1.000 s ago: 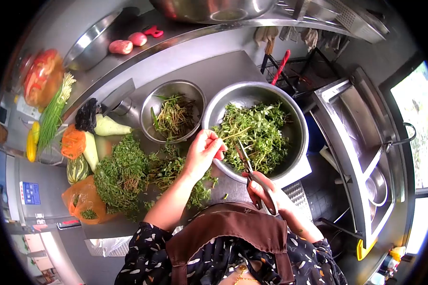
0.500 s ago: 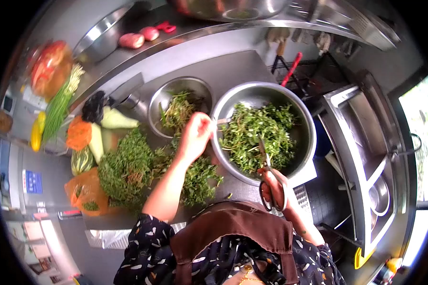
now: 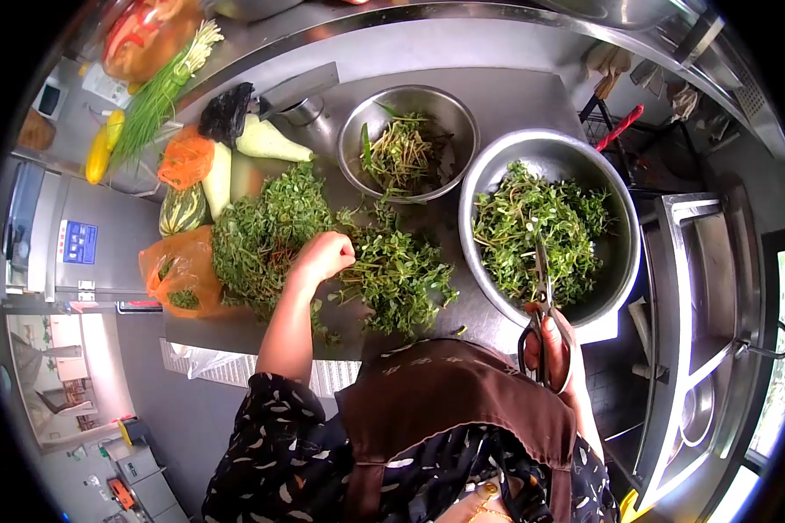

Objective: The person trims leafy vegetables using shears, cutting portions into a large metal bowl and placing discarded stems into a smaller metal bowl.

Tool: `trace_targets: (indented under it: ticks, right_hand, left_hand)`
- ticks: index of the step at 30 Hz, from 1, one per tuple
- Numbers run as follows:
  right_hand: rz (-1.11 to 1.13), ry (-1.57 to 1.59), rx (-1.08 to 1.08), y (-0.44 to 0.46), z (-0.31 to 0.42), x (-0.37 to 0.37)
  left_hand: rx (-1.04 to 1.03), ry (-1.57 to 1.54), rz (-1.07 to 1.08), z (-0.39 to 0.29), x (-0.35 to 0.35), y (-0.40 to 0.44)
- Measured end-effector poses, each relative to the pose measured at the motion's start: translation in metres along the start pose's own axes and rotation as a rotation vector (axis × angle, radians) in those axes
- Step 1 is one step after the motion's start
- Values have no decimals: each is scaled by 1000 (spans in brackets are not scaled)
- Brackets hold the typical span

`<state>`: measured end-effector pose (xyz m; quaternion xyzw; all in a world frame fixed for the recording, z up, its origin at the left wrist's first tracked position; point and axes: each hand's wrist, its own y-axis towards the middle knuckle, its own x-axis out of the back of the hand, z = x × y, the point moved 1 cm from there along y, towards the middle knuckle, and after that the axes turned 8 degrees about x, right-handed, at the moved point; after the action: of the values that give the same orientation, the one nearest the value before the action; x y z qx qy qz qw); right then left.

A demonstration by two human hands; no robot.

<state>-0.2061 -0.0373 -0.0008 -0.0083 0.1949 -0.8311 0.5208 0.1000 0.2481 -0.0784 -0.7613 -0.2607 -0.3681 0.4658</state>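
My left hand is closed over the leafy greens on the counter, between a large heap and a smaller loose pile; what its fingers hold, if anything, is hidden. My right hand holds scissors by the handles, blades pointing into the large steel bowl. Cut leafy greens fill much of that bowl. Left of it, a smaller steel bowl contains stems.
At the left lie a pale gourd, a striped squash, an orange bag and a black bag. A cleaver is behind them. Spring onions rest on the shelf; a sink stands at the right.
My left hand has moved from the large bowl's rim, past the small bowl, to the greens at the left. My right hand keeps the scissors at the large bowl. The view has shifted left and down.
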Motion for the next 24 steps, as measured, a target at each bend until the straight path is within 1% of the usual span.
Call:
trace_targets:
  ticks: [1, 2, 4, 5, 6, 8, 10, 12, 14, 15, 17, 18, 20, 21, 22, 24]
  right_hand:
    - [10, 17, -5, 0, 0, -1]
    - [12, 13, -9, 0, 0, -3]
    - [36, 42, -23, 1, -1, -6]
    - [40, 39, -25, 1, -1, -7]
    - [42, 38, -34, 1, 0, -9]
    - [40, 33, -35, 2, 2, -12]
    - [33, 56, -50, 0, 3, -15]
    - [35, 47, -60, 0, 3, -16]
    - [57, 96, -43, 1, -1, -15]
    - [58, 98, -40, 2, -2, -14]
    - [132, 7, -9, 2, -2, -14]
    - [166, 31, -9, 2, -3, -14]
    - [237, 30, 51, 1, -3, -14]
    - [282, 37, 60, 1, -1, -14]
    - [301, 50, 67, 0, 0, -14]
    - [363, 95, 71, -2, 5, -12]
  left_hand:
    - [-5, -70, -91, 8, -15, 0]
    - [-38, -117, -132, 11, -24, -1]
    - [-83, -28, -248, 13, -42, -5]
    - [-20, 47, -190, 13, -46, -5]
    - [-38, 73, -253, 14, -52, -6]
    - [-175, -16, -297, 15, -42, -12]
    - [-249, -75, -311, 13, -20, -24]
    - [-308, -122, -266, 0, 11, -48]
    - [-258, -211, -193, -18, 40, -71]
    - [-259, -208, -196, -23, 50, -80]
    - [-315, -386, -211, -31, 66, -94]
    - [-322, -382, -213, -35, 71, -99]
    - [-366, -516, -261, -38, 81, -106]
    - [-348, -731, -159, -32, 79, -101]
    - [-333, -871, -149, -29, 76, -95]
    - [-395, -1082, -205, -34, 69, -89]
